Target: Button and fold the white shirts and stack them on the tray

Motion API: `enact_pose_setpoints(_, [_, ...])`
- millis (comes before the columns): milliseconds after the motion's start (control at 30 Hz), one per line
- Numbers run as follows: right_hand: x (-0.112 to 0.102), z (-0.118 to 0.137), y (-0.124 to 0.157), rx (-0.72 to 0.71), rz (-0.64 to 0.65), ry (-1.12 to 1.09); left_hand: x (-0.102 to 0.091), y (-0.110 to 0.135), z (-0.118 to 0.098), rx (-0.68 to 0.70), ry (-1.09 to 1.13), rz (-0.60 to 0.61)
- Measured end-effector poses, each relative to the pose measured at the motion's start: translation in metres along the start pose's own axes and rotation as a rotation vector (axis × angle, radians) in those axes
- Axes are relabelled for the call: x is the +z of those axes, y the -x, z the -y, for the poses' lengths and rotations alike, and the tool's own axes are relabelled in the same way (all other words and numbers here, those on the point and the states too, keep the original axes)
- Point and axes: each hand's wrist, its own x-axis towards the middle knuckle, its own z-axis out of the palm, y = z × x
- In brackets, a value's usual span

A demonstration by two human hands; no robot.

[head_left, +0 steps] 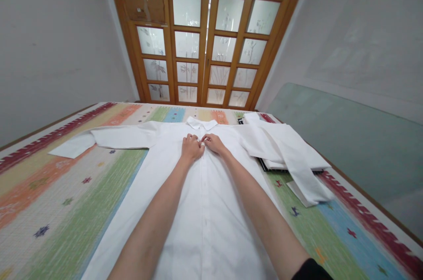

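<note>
A white long-sleeved shirt [185,209] lies spread front side up, its collar [201,124] at the far end. Just below the collar, my left hand [192,147] and my right hand [213,142] meet at the front placket. The fingers of both are bent and pinch the cloth there, close together. Any button between the fingertips is too small to make out. The left sleeve [119,136] stretches out flat to the left with a bend near its cuff. On the right, the other sleeve [264,143] lies over a stack of folded white clothing.
Folded white clothing [297,139] with a dark edge beneath lies at the right. Everything rests on a striped, patterned cloth [99,192]. Beyond the far edge stand wooden doors with glass panes [188,44]. A pale green panel [337,130] runs along the right wall.
</note>
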Motion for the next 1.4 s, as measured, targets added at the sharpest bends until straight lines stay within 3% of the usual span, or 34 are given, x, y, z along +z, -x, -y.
enact_pose_setpoints(300, [0.004, 0.017, 0.0, 0.068, -0.008, 0.232, 0.007, 0.0, 0.004, 0.009, 0.013, -0.048])
enact_pose_setpoints(467, [0.013, 0.027, 0.013, 0.084, -0.022, 0.338, 0.005, 0.001, 0.004, -0.082, -0.023, -0.034])
enact_pose_setpoints(567, [0.015, 0.028, 0.027, 0.013, -0.031, 0.439, 0.005, 0.001, 0.004, -0.106, -0.061, 0.003])
enact_pose_setpoints(733, [0.017, 0.021, 0.058, -0.163, -0.019, 0.514, 0.008, 0.002, 0.007, -0.012, -0.077, 0.109])
enact_pose_setpoints(967, [0.016, 0.014, 0.106, -0.332, 0.099, 0.386, -0.001, 0.024, 0.019, 0.122, -0.078, 0.297])
enact_pose_setpoints(1200, [-0.002, 0.025, 0.148, -0.479, 0.173, 0.17, -0.021, 0.06, 0.028, 0.256, -0.031, 0.324])
enact_pose_setpoints(1300, [-0.006, 0.029, 0.154, -0.414, 0.129, -0.048, -0.026, 0.067, 0.029, 0.286, 0.025, 0.331])
enact_pose_setpoints(1400, [-0.006, 0.031, 0.147, -0.247, -0.024, -0.193, -0.026, 0.067, 0.027, 0.26, 0.089, 0.343])
